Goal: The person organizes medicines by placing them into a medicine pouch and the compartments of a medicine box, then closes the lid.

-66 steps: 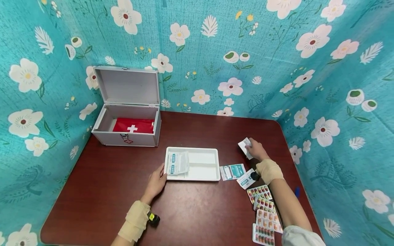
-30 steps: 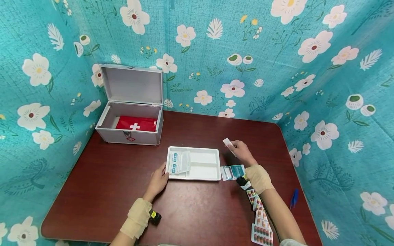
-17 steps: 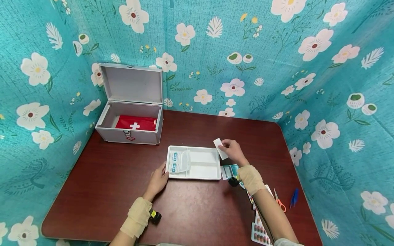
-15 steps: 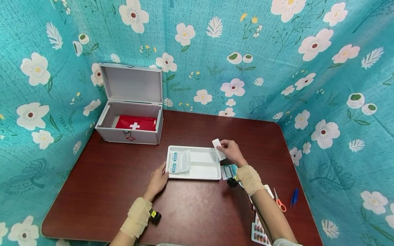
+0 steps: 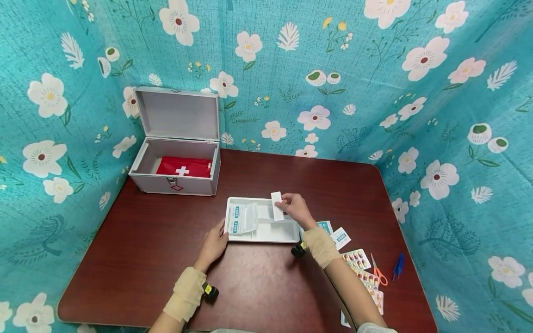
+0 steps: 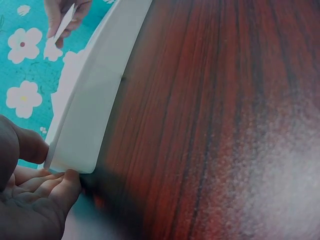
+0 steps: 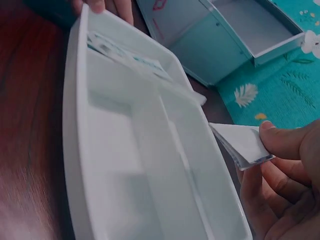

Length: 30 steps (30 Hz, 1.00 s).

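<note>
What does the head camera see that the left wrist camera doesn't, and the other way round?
Only the head view shows the silver box, red pouch, scissors, blue tool and capsule packs. Only the left wrist view shows the palm side of the left hand. Both show that hand, the right hand, white packet, white tray, table and flowery curtain.

case (image 5: 193, 185): 1 | pouch (image 5: 193, 167): 1 | tray (image 5: 270, 235): 1 | folded packet (image 5: 277, 212): 1 | scissors (image 5: 376, 270): 1 | tweezers (image 5: 398, 266): 1 | blister packs (image 5: 367, 277): at least 3

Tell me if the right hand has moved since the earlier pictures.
Yes: in the head view, the right hand is further left, nearer the box.
</note>
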Motion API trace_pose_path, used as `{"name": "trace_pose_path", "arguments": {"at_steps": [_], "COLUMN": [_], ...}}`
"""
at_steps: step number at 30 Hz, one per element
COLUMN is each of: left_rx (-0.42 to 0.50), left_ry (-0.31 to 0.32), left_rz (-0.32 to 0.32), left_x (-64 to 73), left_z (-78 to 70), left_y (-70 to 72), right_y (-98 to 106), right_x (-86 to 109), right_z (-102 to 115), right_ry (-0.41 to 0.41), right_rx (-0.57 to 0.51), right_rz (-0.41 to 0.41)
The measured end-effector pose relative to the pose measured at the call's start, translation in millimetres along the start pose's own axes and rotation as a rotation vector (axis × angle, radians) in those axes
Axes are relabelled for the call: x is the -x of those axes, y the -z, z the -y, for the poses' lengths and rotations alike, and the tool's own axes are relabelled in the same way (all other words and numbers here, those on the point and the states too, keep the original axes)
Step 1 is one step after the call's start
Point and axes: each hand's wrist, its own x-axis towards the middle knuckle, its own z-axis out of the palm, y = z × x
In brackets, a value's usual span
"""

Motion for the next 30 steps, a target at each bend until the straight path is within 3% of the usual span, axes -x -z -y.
{"name": "trace_pose_path", "arguments": {"at_steps": [5, 11, 19, 24, 30], "left_rx": [-0.007, -0.024, -0.045, -0.028, -0.012], "left_ry": [0.015, -0.015, -0.006, 0.01, 0.025], "left_rz": [0.003, -0.015, -0.007, 0.002, 0.005], "left_x": [1.0, 2.1, 1.0, 1.7, 0.1], "left_z": [0.3, 0.2, 0.4, -0.8, -1.0], "left_y": [0.5, 1.3, -0.3, -0.3, 0.5], "right_y": [-19, -40, -60, -68, -75], "right_x": [3.2, 6.5, 7.7, 9.5, 11.2], "right_z": [8, 21, 27, 24, 29], "right_ry": [0.011, 0.044, 0.067, 0.094, 0.167], "right_rx": [-0.011, -0.05, -0.026, 0.077, 0.287], "right_rz": [0.018, 0.052, 0.074, 0.046, 0.024]}}
